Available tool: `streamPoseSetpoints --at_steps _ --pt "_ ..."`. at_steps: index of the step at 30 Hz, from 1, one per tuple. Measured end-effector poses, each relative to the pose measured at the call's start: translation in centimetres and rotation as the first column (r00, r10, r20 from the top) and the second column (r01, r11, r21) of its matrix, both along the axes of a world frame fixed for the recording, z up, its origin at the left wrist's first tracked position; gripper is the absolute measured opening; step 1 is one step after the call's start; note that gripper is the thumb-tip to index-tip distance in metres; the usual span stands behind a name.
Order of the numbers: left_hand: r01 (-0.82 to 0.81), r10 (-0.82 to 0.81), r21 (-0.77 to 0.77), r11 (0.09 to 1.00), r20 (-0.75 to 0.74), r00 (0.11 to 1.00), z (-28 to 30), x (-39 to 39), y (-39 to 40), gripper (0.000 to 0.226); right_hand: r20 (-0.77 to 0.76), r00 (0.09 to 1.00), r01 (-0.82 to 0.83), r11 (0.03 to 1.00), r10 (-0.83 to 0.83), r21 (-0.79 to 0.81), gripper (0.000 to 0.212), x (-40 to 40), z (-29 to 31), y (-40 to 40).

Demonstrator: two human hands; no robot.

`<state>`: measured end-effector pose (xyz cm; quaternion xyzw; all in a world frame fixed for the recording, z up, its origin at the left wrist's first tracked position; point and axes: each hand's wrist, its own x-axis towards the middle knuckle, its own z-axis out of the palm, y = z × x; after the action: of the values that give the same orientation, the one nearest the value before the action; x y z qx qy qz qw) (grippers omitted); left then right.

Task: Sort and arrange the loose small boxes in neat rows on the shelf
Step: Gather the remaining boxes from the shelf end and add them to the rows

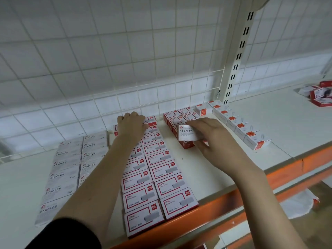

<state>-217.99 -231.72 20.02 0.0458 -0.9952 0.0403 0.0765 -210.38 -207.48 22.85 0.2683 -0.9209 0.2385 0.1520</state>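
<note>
White cardboard staples box (186, 132), stiff and dense, sits pinched in our right hand (213, 139) above the far red stack (177, 116); we grip its short edges. Our left hand (132, 125) curls over the far end of the red-bordered rows (159, 178) on the shelf (280, 126).

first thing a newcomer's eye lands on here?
Likely the two bare arms reaching over the shelf: the right hand holds a white STAPLES box above the short red-box block, the left hand rests at the back of the long red-and-white rows.
</note>
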Motion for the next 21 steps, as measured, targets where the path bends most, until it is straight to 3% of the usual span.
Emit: streamPoseSetpoints --at_steps 9,15,21 --pt "0.082 -0.096 0.195 0.977 0.06 0.994 3.4 4.2 -0.2 0.047 -0.011 0.999 -0.052 0.998 0.052 -0.017 0.048 0.8 1.1 -1.6" --pt "0.062 -0.022 0.36 0.931 -0.114 0.993 4.3 13.8 -2.7 0.039 0.034 0.983 -0.18 0.984 0.18 0.001 0.051 2.0 1.0 -5.6" --pt "-0.048 0.151 0.4 0.915 -0.231 0.961 1.6 21.3 -7.3 0.031 0.116 0.929 -0.353 0.936 0.352 -0.02 0.054 4.4 -0.2 -10.5"
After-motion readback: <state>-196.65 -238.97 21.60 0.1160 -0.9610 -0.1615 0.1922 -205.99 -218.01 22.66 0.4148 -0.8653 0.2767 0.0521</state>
